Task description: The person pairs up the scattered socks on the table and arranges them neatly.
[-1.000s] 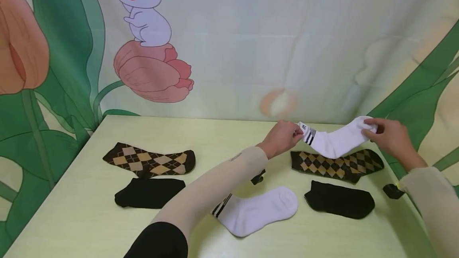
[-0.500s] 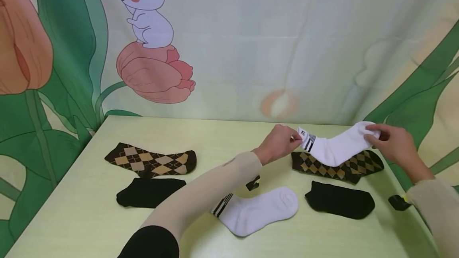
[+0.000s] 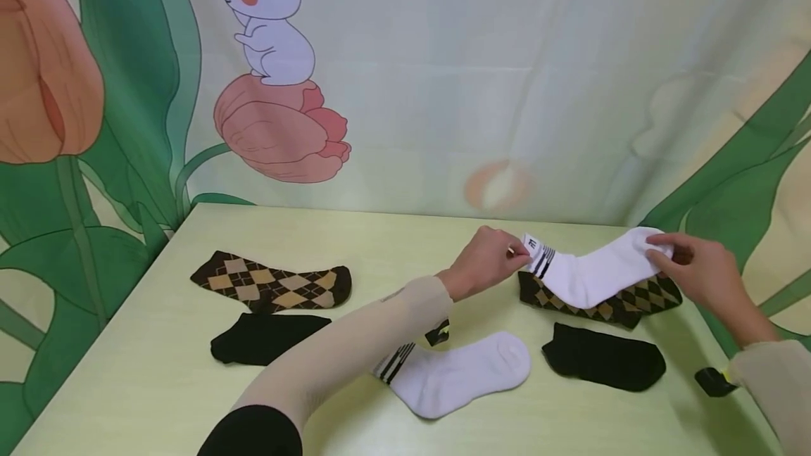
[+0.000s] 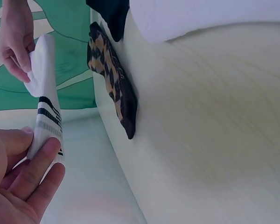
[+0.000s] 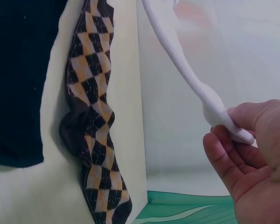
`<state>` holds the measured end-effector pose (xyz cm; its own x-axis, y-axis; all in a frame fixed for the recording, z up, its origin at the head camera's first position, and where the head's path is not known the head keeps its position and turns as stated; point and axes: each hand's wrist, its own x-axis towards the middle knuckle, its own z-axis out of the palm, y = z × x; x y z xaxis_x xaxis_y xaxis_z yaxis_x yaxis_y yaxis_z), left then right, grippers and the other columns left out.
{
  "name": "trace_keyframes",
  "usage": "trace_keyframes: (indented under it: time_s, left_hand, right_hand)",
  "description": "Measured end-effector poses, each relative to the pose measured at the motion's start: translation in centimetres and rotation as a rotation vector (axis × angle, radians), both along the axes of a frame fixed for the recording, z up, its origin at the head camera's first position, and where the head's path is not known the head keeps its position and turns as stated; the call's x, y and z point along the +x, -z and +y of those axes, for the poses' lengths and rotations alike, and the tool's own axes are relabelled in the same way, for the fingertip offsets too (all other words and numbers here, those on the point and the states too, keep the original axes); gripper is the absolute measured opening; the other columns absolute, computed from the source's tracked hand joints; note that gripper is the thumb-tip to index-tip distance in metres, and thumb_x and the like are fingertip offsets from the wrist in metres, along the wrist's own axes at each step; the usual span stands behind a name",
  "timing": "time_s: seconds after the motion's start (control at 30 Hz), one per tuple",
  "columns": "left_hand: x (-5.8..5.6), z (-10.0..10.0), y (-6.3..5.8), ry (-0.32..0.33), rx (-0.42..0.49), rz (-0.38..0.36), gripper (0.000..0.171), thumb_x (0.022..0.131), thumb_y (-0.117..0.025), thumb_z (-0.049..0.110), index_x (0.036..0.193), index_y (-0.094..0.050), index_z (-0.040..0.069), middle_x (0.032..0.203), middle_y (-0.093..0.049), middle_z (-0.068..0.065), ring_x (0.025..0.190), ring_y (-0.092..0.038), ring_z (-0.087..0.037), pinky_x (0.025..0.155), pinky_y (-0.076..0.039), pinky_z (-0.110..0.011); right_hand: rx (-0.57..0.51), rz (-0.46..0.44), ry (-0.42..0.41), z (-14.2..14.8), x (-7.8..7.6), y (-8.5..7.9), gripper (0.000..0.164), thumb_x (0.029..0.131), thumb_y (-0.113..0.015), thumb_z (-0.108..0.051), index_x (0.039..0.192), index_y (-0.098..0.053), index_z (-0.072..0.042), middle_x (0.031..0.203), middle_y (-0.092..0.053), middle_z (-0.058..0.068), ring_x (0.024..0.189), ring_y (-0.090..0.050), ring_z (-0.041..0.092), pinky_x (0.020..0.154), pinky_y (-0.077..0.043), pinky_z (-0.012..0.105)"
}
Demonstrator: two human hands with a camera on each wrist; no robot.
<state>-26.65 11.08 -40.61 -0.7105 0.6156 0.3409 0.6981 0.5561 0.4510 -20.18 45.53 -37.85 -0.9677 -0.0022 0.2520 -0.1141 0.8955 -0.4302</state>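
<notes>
A white sock with dark stripes at its cuff is stretched between both hands, raised off the table in the wrist views. My left hand pinches the cuff, thumb on one side and fingers on the other. The toe end is pinched by my right hand. In the head view the sock overlaps a brown argyle sock lying behind it. Nearer the front lie a black sock on the right and a second white striped sock, its cuff partly behind my left sleeve.
On the table's left side lie another argyle sock and another black sock, the latter partly covered by my left forearm. The pale table ends at a printed curtain along the back.
Both hands have lowered the white sock toward the near side, so it covers more of the argyle sock in the head view. Both grips stay on it; the view has shifted slightly.
</notes>
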Motion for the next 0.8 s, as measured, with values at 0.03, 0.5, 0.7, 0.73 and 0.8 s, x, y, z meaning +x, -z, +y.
trace_keyframes:
  time_s: [0.03,0.5,0.7,0.73,0.8]
  left_hand:
    - [0.1,-0.2,-0.1,0.0,0.007,0.001,0.016,0.098,-0.072,0.025,0.101,-0.083,0.014,0.094,-0.079,0.004,0.064,-0.055,0.004,0.064,-0.04,-0.01]
    - [1.6,-3.1,0.3,-0.013,0.114,-0.07,0.011,0.095,-0.075,0.018,0.099,-0.083,0.011,0.093,-0.079,0.002,0.076,-0.069,0.002,0.068,-0.047,-0.009]
    - [2.5,-4.3,-0.3,-0.002,0.143,-0.097,0.01,0.095,-0.076,0.015,0.099,-0.082,0.009,0.095,-0.079,-0.001,0.082,-0.073,-0.004,0.071,-0.05,-0.009]
    - [2.7,-4.4,-0.4,-0.002,0.145,-0.099,0.01,0.095,-0.076,0.015,0.1,-0.082,0.009,0.096,-0.079,-0.001,0.082,-0.074,-0.004,0.071,-0.05,-0.009]
    - [2.9,-4.8,-0.5,0.0,0.152,-0.101,0.01,0.095,-0.076,0.014,0.1,-0.082,0.008,0.097,-0.079,-0.002,0.083,-0.074,-0.005,0.071,-0.05,-0.009]
  right_hand:
    - [0.001,0.005,0.0,-0.1,0.2,0.0,0.037,0.101,-0.066,-0.034,0.122,-0.071,-0.004,0.081,-0.073,0.011,0.064,-0.056,0.011,0.052,-0.04,0.03]
    - [-0.056,0.057,-0.066,-1.8,2.3,0.1,0.029,0.098,-0.072,-0.026,0.119,-0.074,-0.006,0.078,-0.072,0.006,0.063,-0.057,0.005,0.05,-0.041,0.026]
    - [-0.078,0.07,-0.083,-2.3,2.8,0.4,0.029,0.098,-0.073,-0.026,0.119,-0.074,-0.007,0.079,-0.072,0.006,0.063,-0.057,0.004,0.049,-0.041,0.026]
    - [-0.076,0.075,-0.082,-2.4,2.9,0.5,0.029,0.098,-0.073,-0.026,0.119,-0.074,-0.008,0.08,-0.072,0.006,0.064,-0.056,0.004,0.049,-0.041,0.026]
    - [-0.082,0.08,-0.081,-2.7,3.1,0.4,0.028,0.097,-0.074,-0.026,0.119,-0.075,-0.008,0.081,-0.072,0.007,0.065,-0.056,0.004,0.049,-0.042,0.026]
